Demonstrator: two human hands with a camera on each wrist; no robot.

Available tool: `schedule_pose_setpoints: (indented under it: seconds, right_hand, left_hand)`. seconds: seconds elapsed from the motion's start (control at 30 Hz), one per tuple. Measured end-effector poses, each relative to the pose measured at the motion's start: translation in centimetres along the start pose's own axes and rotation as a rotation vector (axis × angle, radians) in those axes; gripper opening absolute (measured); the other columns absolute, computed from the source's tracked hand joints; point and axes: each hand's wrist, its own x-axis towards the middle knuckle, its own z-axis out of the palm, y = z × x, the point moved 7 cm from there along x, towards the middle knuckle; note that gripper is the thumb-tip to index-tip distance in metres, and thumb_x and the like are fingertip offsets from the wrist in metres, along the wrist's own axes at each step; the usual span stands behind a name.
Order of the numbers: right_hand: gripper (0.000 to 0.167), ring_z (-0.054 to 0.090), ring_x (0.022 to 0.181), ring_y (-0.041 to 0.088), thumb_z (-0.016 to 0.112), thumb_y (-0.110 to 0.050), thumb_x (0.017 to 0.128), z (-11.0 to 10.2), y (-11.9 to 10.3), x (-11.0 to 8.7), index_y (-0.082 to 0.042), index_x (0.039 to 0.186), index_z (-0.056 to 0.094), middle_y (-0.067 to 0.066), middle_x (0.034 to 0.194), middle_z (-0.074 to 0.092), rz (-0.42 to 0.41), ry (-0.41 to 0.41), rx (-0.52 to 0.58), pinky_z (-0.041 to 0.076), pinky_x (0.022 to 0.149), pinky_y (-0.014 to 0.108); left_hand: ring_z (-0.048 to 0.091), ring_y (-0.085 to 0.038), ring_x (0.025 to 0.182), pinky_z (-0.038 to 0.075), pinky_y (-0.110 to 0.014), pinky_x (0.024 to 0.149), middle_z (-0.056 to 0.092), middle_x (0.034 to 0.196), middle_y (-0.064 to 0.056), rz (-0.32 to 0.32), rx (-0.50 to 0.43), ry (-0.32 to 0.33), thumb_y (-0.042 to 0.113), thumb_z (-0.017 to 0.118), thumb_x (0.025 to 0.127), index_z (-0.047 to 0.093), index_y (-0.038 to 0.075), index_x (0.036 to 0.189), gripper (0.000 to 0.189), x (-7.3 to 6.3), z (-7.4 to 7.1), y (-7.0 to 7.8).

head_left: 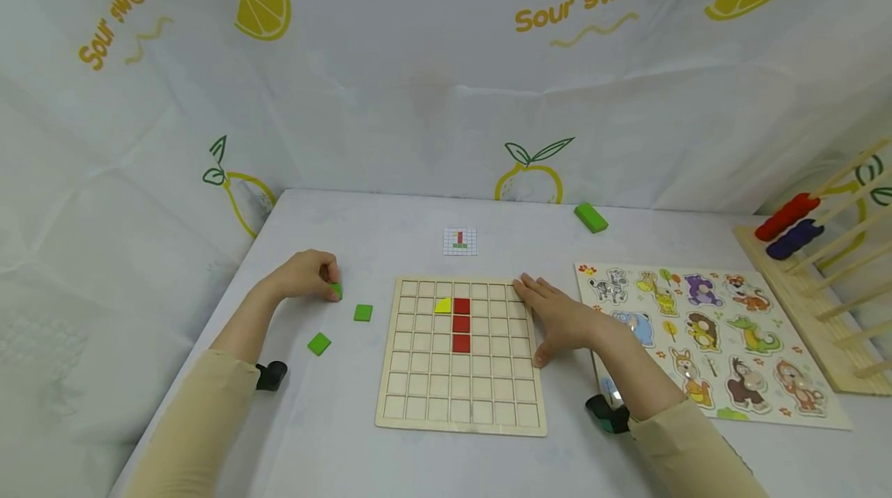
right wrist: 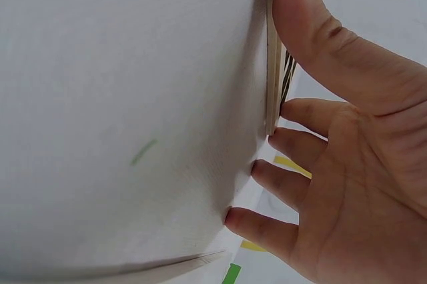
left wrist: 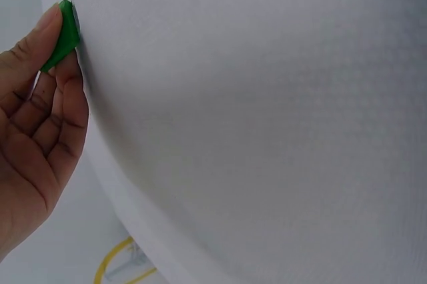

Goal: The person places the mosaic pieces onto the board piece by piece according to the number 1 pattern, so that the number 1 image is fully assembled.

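Note:
My left hand [head_left: 304,275] pinches a green square tile [left wrist: 65,36] between thumb and fingers, close over the table's left side. Two more green tiles lie near it: one tile [head_left: 363,313] to its right, another tile [head_left: 319,344] below. A wooden grid board [head_left: 418,386] lies in the middle, with a yellow piece [head_left: 443,305] and a column of three red tiles [head_left: 461,324] in its cells. At the board's upper right edge rests my right hand [head_left: 560,317], fingers extended and spread, the thumb by the right side. In the right wrist view, the fingertips [right wrist: 263,171] touch the table by the board's corner.
A small pattern card [head_left: 460,241] lies behind the board. At the back right is a green block [head_left: 591,218]. An animal puzzle board [head_left: 669,335] lies right of my right hand, partly under that forearm, beside a wooden bead rack [head_left: 801,297].

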Motion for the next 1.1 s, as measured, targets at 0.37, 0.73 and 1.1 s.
schedule_pose_setpoints:
  seconds: [0.37, 0.73, 1.1]
  right_hand:
    - [0.123, 0.008, 0.153, 0.047, 0.092, -0.023, 0.061, 0.0, -0.1, -0.1, -0.003, 0.157, 0.019, 0.020, 0.166, 0.011, 0.003, 0.000, -0.004, 0.021, 0.120, 0.062]
    - [0.123, 0.008, 0.153, 0.046, 0.092, -0.023, 0.061, 0.0, -0.1, -0.2, -0.004, 0.157, 0.019, 0.019, 0.166, 0.011, 0.012, 0.000, -0.004, 0.021, 0.120, 0.062]
    - [0.122, 0.006, 0.153, 0.045, 0.092, -0.023, 0.063, -0.1, 0.0, 0.0, -0.005, 0.157, 0.017, 0.018, 0.167, 0.009, 0.012, -0.008, 0.005, 0.021, 0.120, 0.062]
  left_hand:
    - [0.058, -0.016, 0.075, 0.047, -0.029, 0.074, 0.065, 0.079, -0.003, 0.037, -0.032, 0.052, 0.009, 0.083, 0.076, 0.064, 0.006, 0.087, 0.023, 0.3, -0.3, 2.5]
    - [0.059, -0.014, 0.074, 0.049, -0.028, 0.072, 0.065, 0.080, -0.003, 0.113, -0.056, 0.012, 0.006, 0.082, 0.076, 0.063, 0.007, 0.086, 0.021, 0.9, 1.9, 6.5]
    - [0.057, -0.011, 0.073, 0.049, -0.025, 0.070, 0.064, 0.079, -0.001, 0.217, -0.032, -0.096, 0.006, 0.081, 0.078, 0.063, 0.009, 0.085, 0.020, 0.9, 5.1, 11.2]
